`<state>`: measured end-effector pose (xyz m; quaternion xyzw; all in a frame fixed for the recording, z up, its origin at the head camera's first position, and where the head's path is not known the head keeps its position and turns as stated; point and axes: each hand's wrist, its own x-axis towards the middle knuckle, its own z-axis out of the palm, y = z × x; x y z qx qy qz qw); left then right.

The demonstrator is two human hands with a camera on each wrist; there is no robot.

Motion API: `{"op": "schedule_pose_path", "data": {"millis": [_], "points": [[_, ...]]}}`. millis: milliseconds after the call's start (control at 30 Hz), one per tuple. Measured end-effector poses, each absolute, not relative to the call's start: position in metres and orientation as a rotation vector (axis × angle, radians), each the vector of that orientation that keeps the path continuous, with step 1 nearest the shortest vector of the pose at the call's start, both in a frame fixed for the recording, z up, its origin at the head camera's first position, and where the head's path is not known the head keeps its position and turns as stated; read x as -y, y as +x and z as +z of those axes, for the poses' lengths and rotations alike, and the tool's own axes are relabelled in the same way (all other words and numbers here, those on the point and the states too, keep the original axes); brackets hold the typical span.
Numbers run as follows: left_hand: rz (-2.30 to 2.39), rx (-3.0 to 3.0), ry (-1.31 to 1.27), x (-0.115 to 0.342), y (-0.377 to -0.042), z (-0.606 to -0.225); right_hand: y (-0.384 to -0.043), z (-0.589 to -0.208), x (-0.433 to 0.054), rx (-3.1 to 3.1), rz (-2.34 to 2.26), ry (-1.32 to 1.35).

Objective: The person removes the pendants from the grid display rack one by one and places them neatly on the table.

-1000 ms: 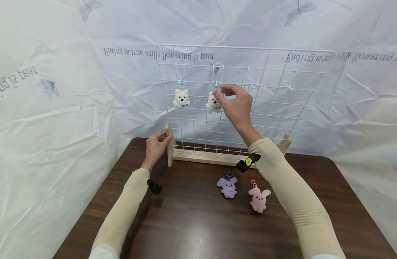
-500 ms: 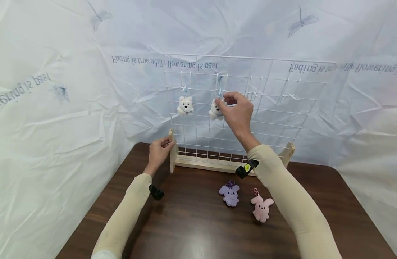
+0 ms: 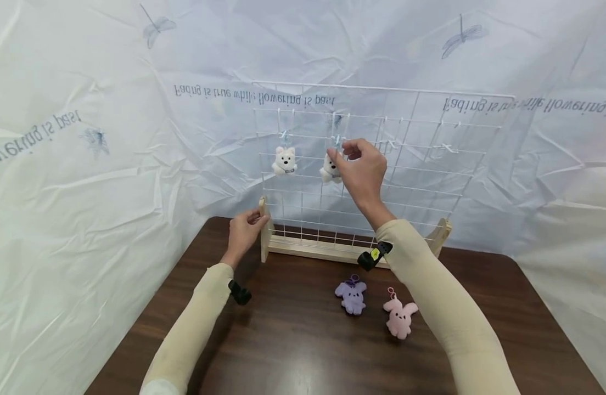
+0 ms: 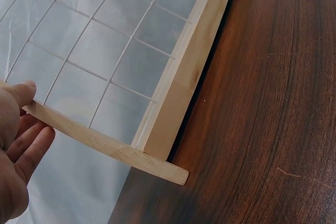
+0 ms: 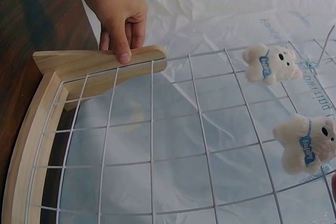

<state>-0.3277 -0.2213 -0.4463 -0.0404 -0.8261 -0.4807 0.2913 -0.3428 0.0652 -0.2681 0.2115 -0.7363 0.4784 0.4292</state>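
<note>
A white wire grid rack (image 3: 303, 192) stands upright in a wooden base. My left hand (image 3: 242, 233) pinches the rack's left wooden side post (image 4: 105, 145) between thumb and fingers. One white plush dog keychain (image 3: 285, 161) hangs from the leftmost hook. Beside it hangs a second white plush dog keychain (image 5: 302, 145) wearing a blue band. My right hand (image 3: 364, 170) pinches this second one near its top, just under the hook; the fingertips partly cover its head. Only a sliver of that hand shows at the right wrist view's edge.
Two bare hooks, one a white hook (image 3: 448, 147), are on the grid's right side. A purple plush bunny keychain (image 3: 352, 298) and a pink plush bunny keychain (image 3: 399, 318) lie on the dark wooden table (image 3: 283, 340). White printed sheeting (image 3: 110, 219) surrounds the table.
The head view has tilted up, so the scene sits lower in it. Both hands keep their places, the left on the post and the right at the second dog keychain.
</note>
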Motion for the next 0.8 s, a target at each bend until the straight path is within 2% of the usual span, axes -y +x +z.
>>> {"op": "schedule_pose_path", "data": {"millis": [800], "points": [[-1.308,2.179,-0.120,0.2196,-0.3309,-0.4456,-0.3461,-0.2620,-0.0612,1.899,1.051,0.491]]}}
